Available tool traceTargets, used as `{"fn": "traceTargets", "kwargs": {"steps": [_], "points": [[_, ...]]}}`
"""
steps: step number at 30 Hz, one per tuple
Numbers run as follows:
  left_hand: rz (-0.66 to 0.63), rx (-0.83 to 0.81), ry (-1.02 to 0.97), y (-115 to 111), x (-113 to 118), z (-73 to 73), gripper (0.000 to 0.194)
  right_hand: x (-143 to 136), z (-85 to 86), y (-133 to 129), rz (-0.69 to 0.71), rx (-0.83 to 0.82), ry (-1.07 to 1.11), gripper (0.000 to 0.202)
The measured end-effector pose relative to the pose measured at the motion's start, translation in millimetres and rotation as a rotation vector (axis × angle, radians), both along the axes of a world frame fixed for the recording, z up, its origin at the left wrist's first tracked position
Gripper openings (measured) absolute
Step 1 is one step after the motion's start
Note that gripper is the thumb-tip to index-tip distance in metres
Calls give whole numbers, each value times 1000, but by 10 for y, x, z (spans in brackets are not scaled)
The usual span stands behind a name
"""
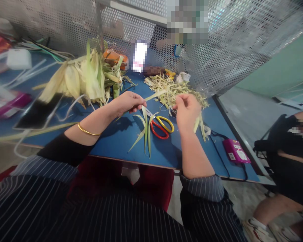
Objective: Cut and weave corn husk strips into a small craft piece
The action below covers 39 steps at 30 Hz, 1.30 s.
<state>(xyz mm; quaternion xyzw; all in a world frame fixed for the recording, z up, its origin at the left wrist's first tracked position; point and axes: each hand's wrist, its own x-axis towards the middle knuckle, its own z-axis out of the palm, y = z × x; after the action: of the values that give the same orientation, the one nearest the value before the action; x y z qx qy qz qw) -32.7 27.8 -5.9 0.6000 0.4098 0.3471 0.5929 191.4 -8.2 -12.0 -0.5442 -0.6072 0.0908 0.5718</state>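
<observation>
My left hand (132,101) is closed in a pinch on a pale green corn husk strip (155,95), whose free end points toward my right hand. Narrow split lengths of husk (146,134) hang or lie just below those fingers. My right hand (188,109) is raised with thumb and fingertips pressed together; what they pinch is hidden. More husk strips (198,122) show behind its wrist, and I cannot tell if the hand holds them. Between both hands, scissors (160,126) with one red and one yellow handle lie on the blue table (111,141).
Corn husks (77,79) are heaped at the back left, shredded husk (176,90) at the back right. A dark phone (39,111) with a white cable lies left. A purple pack (236,151) sits near the right edge. Mesh panels (131,20) rise behind. A person (285,151) sits at right.
</observation>
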Motion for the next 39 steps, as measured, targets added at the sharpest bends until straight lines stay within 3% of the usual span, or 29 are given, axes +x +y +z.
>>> {"fn": "traceTargets", "kwargs": {"steps": [2,5,7,11,18,23,27,30,33,36,39], "points": [[106,-67,-71,48,-8,-15,14,-50,13,-39,216,-4,-177,11],[211,-147,-133,82,-13,-11,6,-186,-19,-111,707,-82,-585,11],[263,-126,-125,76,-11,5,8,-275,-82,-137,826,-107,-795,15],[244,-50,-95,38,-4,43,13,-354,-184,-130,804,-101,-940,13],[117,-235,-301,-5,-7,117,19,-274,-142,-116,782,-119,-910,39],[157,-124,-280,-16,-4,94,17,-304,-220,-69,733,-78,-939,24],[291,69,-154,-11,-1,68,14,-308,-250,-39,745,-55,-860,18],[415,200,-133,-29,11,97,10,-315,-219,-71,742,-34,-665,16],[465,196,-171,-54,31,122,8,-344,-157,-163,572,-23,-310,17],[420,96,-222,-67,57,98,14,-368,-86,-254,385,-48,24,21],[313,13,-254,-93,97,42,20,-370,-36,-282,279,-40,176,24]]}}
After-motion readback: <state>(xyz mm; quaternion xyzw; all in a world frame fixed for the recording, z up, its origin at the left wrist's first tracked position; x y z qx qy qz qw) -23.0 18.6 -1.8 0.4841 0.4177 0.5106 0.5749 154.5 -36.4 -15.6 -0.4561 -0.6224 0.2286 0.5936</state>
